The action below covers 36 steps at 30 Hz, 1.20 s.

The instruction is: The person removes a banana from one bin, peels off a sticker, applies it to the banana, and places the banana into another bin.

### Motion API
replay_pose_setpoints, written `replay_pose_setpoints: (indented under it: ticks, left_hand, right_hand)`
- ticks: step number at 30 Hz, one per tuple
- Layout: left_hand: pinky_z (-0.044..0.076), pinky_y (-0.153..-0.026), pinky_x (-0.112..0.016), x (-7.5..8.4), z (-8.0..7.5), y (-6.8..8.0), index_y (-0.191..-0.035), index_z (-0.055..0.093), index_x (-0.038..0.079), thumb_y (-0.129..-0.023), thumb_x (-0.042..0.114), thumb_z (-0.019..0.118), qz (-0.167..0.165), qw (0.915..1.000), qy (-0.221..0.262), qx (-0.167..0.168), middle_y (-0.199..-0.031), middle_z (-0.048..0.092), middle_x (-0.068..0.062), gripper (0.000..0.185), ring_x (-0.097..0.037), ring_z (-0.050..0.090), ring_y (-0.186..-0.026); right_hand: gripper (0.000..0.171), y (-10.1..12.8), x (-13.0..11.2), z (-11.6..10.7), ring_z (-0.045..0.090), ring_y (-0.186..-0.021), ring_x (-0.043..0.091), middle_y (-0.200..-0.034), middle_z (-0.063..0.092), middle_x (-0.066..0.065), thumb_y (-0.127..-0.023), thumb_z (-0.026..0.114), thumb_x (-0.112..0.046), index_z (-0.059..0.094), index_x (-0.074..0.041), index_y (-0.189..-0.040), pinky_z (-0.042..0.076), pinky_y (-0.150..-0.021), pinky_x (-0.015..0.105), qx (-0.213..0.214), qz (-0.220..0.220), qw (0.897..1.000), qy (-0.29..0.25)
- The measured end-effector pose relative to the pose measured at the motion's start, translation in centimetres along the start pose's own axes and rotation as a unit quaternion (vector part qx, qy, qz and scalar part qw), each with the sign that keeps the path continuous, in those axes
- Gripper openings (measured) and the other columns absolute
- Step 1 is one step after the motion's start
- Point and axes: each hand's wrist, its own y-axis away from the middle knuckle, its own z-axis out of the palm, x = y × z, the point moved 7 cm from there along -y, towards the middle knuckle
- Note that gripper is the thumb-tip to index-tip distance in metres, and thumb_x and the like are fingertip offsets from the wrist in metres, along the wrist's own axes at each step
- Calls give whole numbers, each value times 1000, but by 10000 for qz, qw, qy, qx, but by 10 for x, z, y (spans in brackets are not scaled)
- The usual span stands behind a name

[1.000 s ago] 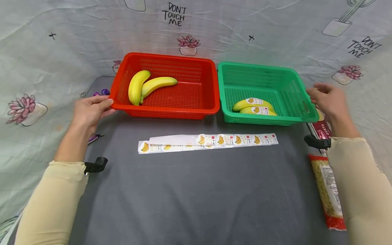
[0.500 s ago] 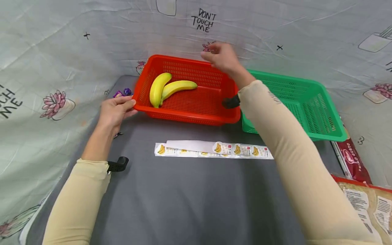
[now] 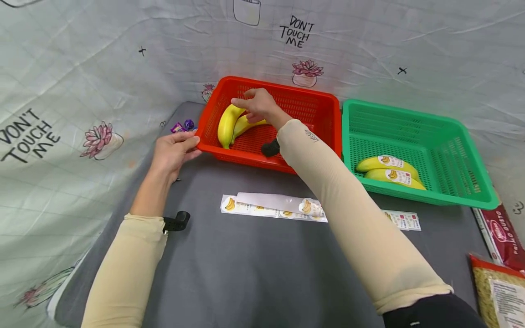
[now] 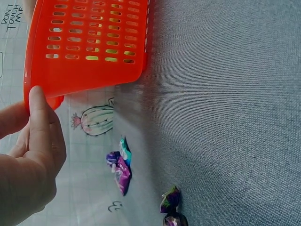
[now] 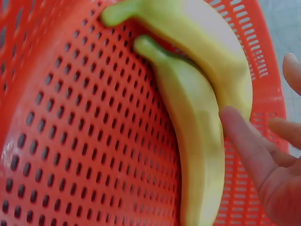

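Two plain yellow bananas lie side by side in the red basket [image 3: 283, 165], the left banana [image 3: 228, 125] nearly upright in the head view and the other banana [image 3: 244, 125] slanting away. My left hand [image 3: 174, 152] pinches the basket's near-left rim between thumb and fingers. My right hand [image 3: 258, 104] reaches down into the basket over the bananas. In the right wrist view its fingers [image 5: 244, 141] are spread and one fingertip is right at the edge between both bananas. In the green basket [image 3: 451, 200] lie two labelled bananas [image 3: 393, 175].
Strips of banana stickers [image 3: 275, 207] lie on the grey table [image 3: 229, 264] before the baskets, partly hidden by my right sleeve. Wrapped candies [image 4: 121, 167] lie behind my left hand. A dark red package [image 3: 502, 232] and a bag of pasta [image 3: 498, 291] are at right.
My right hand has left the far side of the green basket, crossed left and come down over the plain bananas. The view has turned left. My left hand stays on the red rim.
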Motion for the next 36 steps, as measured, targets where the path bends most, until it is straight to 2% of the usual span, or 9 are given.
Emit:
replay_pose_setpoints:
  ticks: [5, 10, 16, 19, 23, 28, 32, 36]
  left_hand:
    - [59, -76, -20, 0, 1, 0, -136, 61, 1, -96, 18, 72, -49, 10000, 46, 9, -108, 61, -2, 46, -6, 68, -75]
    - [59, -75, -20, -4, 3, 0, -134, 61, 0, -96, 16, 72, -69, 9997, 217, -50, -105, 62, -2, 43, -6, 67, -73]
    - [59, -74, -19, -8, 4, -1, -132, 61, -1, -96, 15, 71, -59, 9994, 327, -69, -104, 61, -2, 41, -7, 66, -73]
    - [59, -73, -18, -8, 2, -2, -132, 61, -1, -96, 15, 71, -20, 9992, 388, -30, -105, 61, -3, 41, -7, 66, -73]
    - [58, -72, -18, -6, 2, -1, -131, 62, -1, -95, 15, 71, 9, 9990, 455, 14, -105, 61, -3, 40, -7, 66, -73]
    - [58, -71, -18, -6, 0, -1, -129, 62, 0, -95, 14, 72, -63, 9985, 539, 64, -104, 62, -2, 38, -7, 67, -72]
    - [58, -71, -18, -6, 0, -2, -129, 63, 0, -94, 15, 73, -77, 9984, 551, 107, -105, 62, -2, 39, -8, 67, -73]
    - [59, -71, -18, -5, 2, -3, -128, 64, 1, -94, 14, 73, -53, 9986, 525, 98, -106, 61, -3, 37, -8, 67, -74]
  right_hand:
    - [84, -3, 2, 10, 63, -129, 31, -153, 49, 15, -93, 71, -42, 29, -19, -161, 54, -103, 41, -413, 201, 9975, -542]
    - [83, -7, 3, 20, 61, -130, 30, -156, 46, 12, -94, 72, -39, 29, -20, -161, 55, -103, 40, -563, 262, 9969, -485]
    - [83, -11, 7, 28, 69, -118, 26, -154, 47, 7, -92, 75, -41, 33, -17, -160, 57, -98, 38, -182, 96, 9995, 240]
    - [84, -15, 3, 33, 71, -111, 23, -149, 50, 7, -90, 76, -43, 35, -15, -158, 59, -93, 35, 10, -70, 9972, 742]
    - [83, -18, -3, 37, 72, -107, 20, -143, 54, 7, -90, 76, -44, 38, -13, -157, 60, -88, 32, 157, -123, 9938, 1095]
    - [83, -19, -4, 38, 71, -110, 21, -146, 53, 8, -90, 77, -38, 37, -12, -157, 60, -88, 32, 31, -147, 9971, 745]
    - [82, -20, -1, 36, 70, -115, 25, -150, 49, 10, -92, 77, -30, 34, -10, -159, 59, -92, 35, -313, -141, 9994, 11]
    - [82, -21, 4, 32, 68, -118, 27, -153, 48, 11, -93, 76, -23, 31, -9, -160, 58, -96, 36, -503, 24, 9970, -589]
